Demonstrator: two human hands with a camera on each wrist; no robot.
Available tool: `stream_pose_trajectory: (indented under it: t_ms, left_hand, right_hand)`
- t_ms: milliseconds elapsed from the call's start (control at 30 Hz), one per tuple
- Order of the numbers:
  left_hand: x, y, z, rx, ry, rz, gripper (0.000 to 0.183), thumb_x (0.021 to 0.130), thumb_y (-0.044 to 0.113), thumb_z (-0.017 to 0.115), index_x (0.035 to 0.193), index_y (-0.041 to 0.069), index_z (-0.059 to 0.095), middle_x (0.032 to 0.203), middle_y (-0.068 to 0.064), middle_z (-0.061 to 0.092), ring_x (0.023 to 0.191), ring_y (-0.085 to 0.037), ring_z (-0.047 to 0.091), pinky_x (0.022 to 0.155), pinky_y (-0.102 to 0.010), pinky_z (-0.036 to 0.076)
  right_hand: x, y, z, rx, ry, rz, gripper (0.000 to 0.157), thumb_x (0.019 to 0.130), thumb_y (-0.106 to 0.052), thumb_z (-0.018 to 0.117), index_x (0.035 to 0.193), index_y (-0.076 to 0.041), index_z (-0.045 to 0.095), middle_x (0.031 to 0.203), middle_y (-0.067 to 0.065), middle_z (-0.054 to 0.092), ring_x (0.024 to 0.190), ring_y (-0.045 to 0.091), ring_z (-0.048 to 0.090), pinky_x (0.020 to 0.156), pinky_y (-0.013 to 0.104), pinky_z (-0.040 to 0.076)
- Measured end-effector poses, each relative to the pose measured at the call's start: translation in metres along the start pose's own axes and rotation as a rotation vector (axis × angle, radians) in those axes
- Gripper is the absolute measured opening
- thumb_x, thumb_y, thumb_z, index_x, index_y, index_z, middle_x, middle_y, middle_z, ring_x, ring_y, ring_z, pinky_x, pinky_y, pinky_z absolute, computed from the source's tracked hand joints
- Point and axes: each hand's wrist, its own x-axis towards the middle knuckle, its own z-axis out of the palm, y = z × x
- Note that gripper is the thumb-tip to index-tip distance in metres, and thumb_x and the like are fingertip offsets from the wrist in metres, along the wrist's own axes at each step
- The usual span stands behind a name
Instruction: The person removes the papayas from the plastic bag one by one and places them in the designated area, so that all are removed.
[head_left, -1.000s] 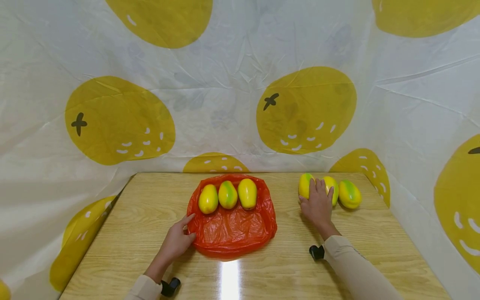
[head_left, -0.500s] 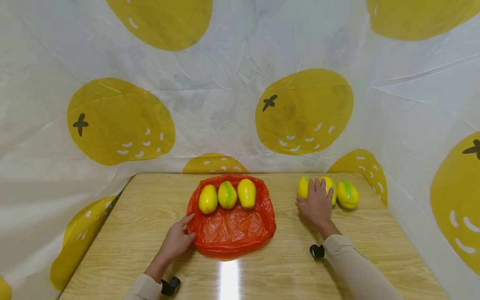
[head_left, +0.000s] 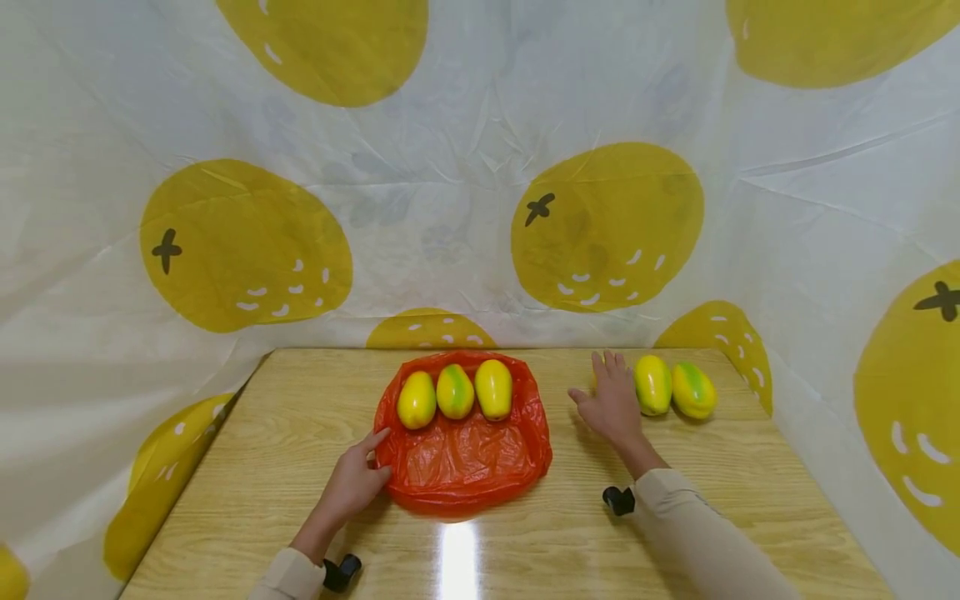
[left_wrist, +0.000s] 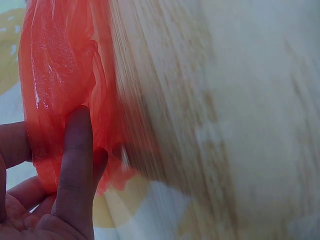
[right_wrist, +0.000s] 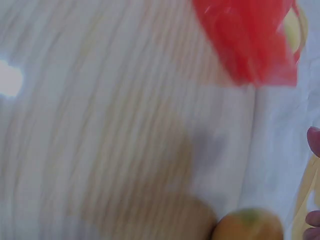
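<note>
A red plastic bag [head_left: 467, 462] lies spread open on the wooden table in the head view. Three yellow-green papayas [head_left: 455, 392] stand in a row along its far part. My left hand [head_left: 352, 479] pinches the bag's left edge; in the left wrist view, fingers [left_wrist: 77, 165] show on both sides of the red film. My right hand [head_left: 613, 404], fingers spread, is over the leftmost papaya [right_wrist: 249, 226] of the right-hand group and mostly hides it in the head view. Beside that hand are a middle papaya [head_left: 653, 386] and a right one [head_left: 693, 391].
The wooden table [head_left: 315, 408] ends at a hanging cloth [head_left: 435, 208] printed with large yellow fruits, which also covers both sides. A bright light reflection lies on the tabletop in front of the bag. Bare wood separates the bag from the right-hand papayas.
My right hand has moved left and its fingers have spread, uncovering the middle papaya and covering more of the leftmost one. My left hand and the bag have stayed put.
</note>
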Motion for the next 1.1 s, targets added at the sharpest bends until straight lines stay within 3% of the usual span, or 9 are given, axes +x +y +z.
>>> stream_pose_trajectory:
  t_ms: [133,267,600,833,1100]
  left_hand:
    - [0.000,-0.002,-0.001,-0.010,0.002,0.004,0.068,0.090,0.000,0.066,0.156,0.006,0.048,0.166,-0.027,0.035,0.102,-0.027,0.061,0.062,-0.023,0.049]
    - [0.001,-0.002,-0.001,-0.012,0.007,0.003,0.068,0.090,-0.001,0.066,0.155,0.006,0.048,0.165,-0.027,0.036,0.101,-0.027,0.061,0.061,-0.023,0.049]
    - [0.001,-0.003,-0.001,0.000,0.018,0.013,0.068,0.090,-0.001,0.066,0.155,0.005,0.049,0.164,-0.026,0.040,0.106,-0.029,0.060,0.065,-0.022,0.050]
    - [0.002,-0.002,0.000,-0.002,0.014,0.012,0.068,0.089,0.000,0.066,0.155,0.005,0.049,0.164,-0.025,0.041,0.098,-0.025,0.061,0.062,-0.023,0.049]
    - [0.003,-0.001,0.001,-0.007,0.009,0.000,0.068,0.090,0.001,0.065,0.156,0.008,0.049,0.165,-0.024,0.039,0.091,-0.022,0.060,0.060,-0.023,0.048]
  right_hand:
    - [0.001,-0.019,0.002,0.130,-0.077,0.058,0.081,0.099,-0.029,0.065,0.161,0.006,0.027,0.171,0.031,0.017,0.160,0.049,0.008,0.127,0.067,0.013]
    - [0.002,-0.034,0.006,0.176,-0.129,0.099,0.081,0.099,-0.031,0.066,0.163,0.001,0.028,0.172,0.026,0.020,0.161,0.044,0.013,0.129,0.063,0.016]
    - [0.006,-0.065,0.022,0.307,-0.146,0.102,0.078,0.095,-0.028,0.072,0.160,-0.003,0.038,0.168,0.022,0.034,0.158,0.042,0.028,0.127,0.058,0.026]
    - [0.005,-0.087,0.032,0.365,-0.144,0.079,0.075,0.094,-0.026,0.076,0.158,-0.003,0.042,0.163,0.019,0.045,0.153,0.040,0.039,0.124,0.057,0.034]
    - [0.007,-0.105,0.047,0.350,-0.185,0.084,0.076,0.093,-0.026,0.078,0.157,-0.003,0.045,0.158,0.020,0.052,0.148,0.041,0.046,0.121,0.058,0.038]
